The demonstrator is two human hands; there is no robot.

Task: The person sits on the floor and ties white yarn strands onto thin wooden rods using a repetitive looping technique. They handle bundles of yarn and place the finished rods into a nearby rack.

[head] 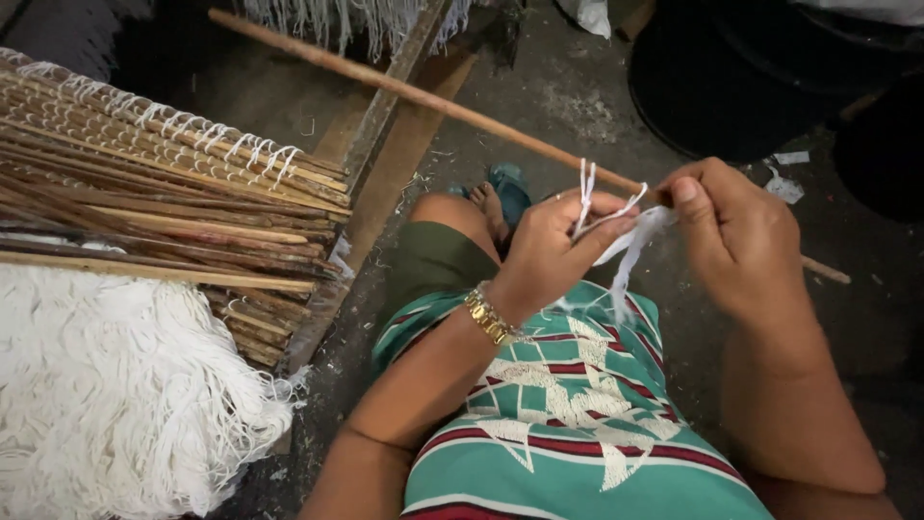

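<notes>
My left hand (556,243), a gold bracelet on its wrist, pinches white string (584,193) between thumb and fingers. My right hand (739,231) grips the other end of the white string (635,241) just beside it, thumb pressed on top. A long thin wooden stick (423,98) runs diagonally from the upper left and passes behind both hands. Loose string ends hang down over my lap, which is covered by a green, red and white patterned cloth (577,404).
A stack of thin wooden sticks bound with white string (164,193) lies on a wooden frame (385,116) at the left. A heap of white fringed cord (106,385) fills the lower left. A dark round object (751,67) stands at the upper right on the dirty floor.
</notes>
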